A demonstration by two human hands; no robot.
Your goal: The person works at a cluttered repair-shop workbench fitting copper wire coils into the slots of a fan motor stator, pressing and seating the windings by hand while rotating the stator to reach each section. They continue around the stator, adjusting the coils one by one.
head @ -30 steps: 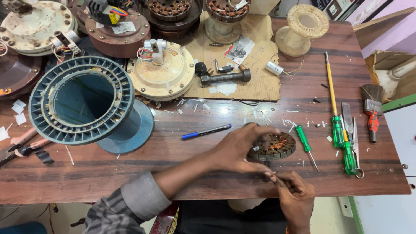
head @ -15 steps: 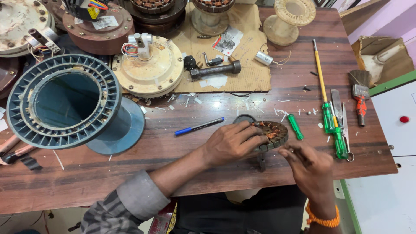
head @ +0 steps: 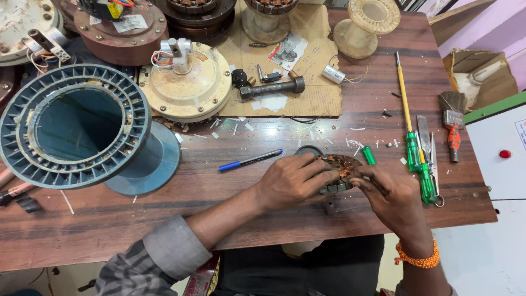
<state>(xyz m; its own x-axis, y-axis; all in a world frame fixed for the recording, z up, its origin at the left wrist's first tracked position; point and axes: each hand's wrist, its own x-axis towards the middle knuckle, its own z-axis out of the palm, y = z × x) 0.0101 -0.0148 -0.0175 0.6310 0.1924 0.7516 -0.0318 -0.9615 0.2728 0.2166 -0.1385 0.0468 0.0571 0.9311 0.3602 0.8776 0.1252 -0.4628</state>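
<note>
Here, both hands meet over a small round stator [head: 341, 167] with copper windings, lying on the wooden tabletop [head: 219, 219] near its front edge. The left hand [head: 293, 181] covers the stator's left side, its fingers [head: 323, 170] curled and pressed down on the rim. The right hand [head: 392, 197] comes in from the right, its fingers pinched together at the windings; what they pinch is too small to tell. Just left of the hands lies a blue pen [head: 249, 160]. To the right lie green-handled screwdrivers [head: 416, 159], one with a long yellow shaft, and a small brush [head: 452, 118] farther right. A large blue ribbed spool [head: 76, 129] stands well to the left, with a cream motor housing [head: 183, 82] behind it.
</note>
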